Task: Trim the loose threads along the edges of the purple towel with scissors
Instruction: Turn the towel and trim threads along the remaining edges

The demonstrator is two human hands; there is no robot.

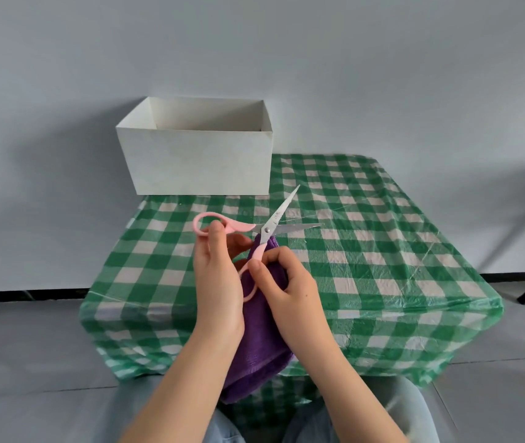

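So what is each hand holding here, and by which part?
The left hand grips the pink-handled steel scissors by the upper finger loop, blades open. The right hand pinches the lower handle shank and holds the purple terry towel beneath.

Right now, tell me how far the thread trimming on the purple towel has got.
Done: nothing I can confirm; no cut threads show on the checked tablecloth. In hand: the left hand holds the pink scissors, blades spread wide, by one handle loop; the right hand pinches the other handle against the towel, which hangs toward the lap. Left: the edges, which cannot be judged from here. The white box looks unused.
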